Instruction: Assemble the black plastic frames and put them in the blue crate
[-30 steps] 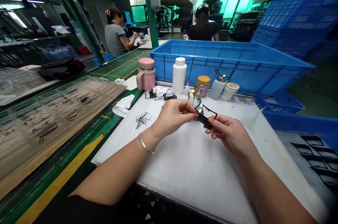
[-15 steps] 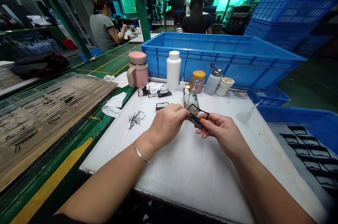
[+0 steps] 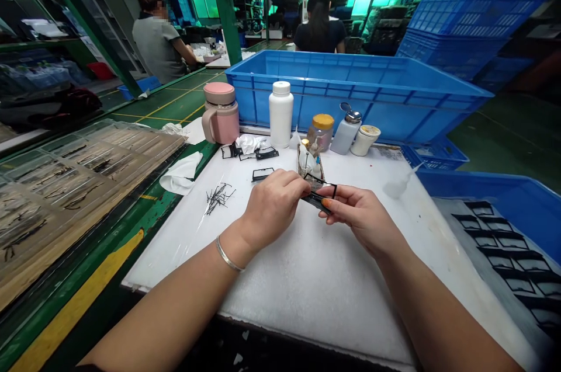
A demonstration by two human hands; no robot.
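Over the white work board, a small black plastic frame is held between my two hands, tilted, with a thin open rim standing up from a thicker bar. My right hand is closed on its right end, thumb on the near side. At the left end, my left hand is closed with its fingertips pinched on the frame; whether a thin strip is also in that pinch is hidden. Left of my left hand lies a loose pile of thin black strips. Another black frame lies just beyond that hand.
Behind the hands stand a small box of nozzled bottles, a pink mug, a white bottle, a yellow-lidded jar and a pump bottle. A blue crate lies beyond; finished-looking rows of black frames sit right. Two people work farther back.
The whole view has shifted slightly. My hands keep the same hold on the black frame, its rim tipped a little lower. The seated person at left has lowered a hand.
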